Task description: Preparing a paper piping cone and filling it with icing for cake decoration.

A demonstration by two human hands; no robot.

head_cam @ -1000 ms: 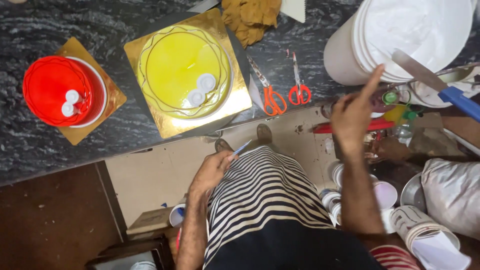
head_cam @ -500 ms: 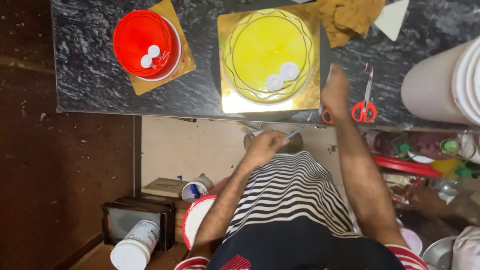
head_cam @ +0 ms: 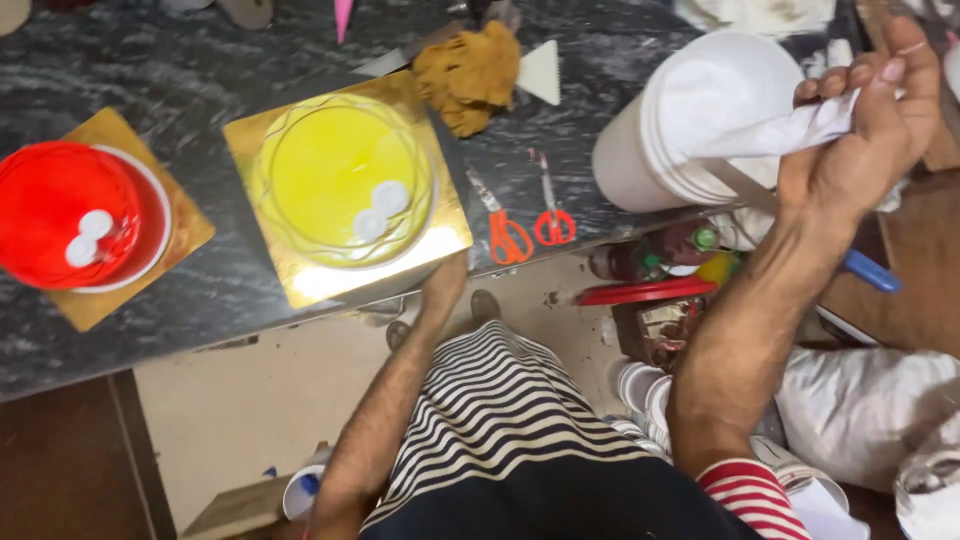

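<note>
Fingers [head_cam: 880,75] of the right hand [head_cam: 850,150] pinch a white piping bag [head_cam: 770,135] over the white bucket [head_cam: 690,110], upper right. Left hand [head_cam: 445,285] rests at the counter edge by the gold board [head_cam: 300,280] — fingers hidden — beneath the yellow cake [head_cam: 330,180]; red cake [head_cam: 70,215] at left.

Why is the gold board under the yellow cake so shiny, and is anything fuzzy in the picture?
Head view: the gold board mirrors overhead light, so its front edge glares pale beside the yellow cake; the right hand gripping white paper looks slightly soft, the left hand at the counter edge too; edges bend from the wide lens.
</note>
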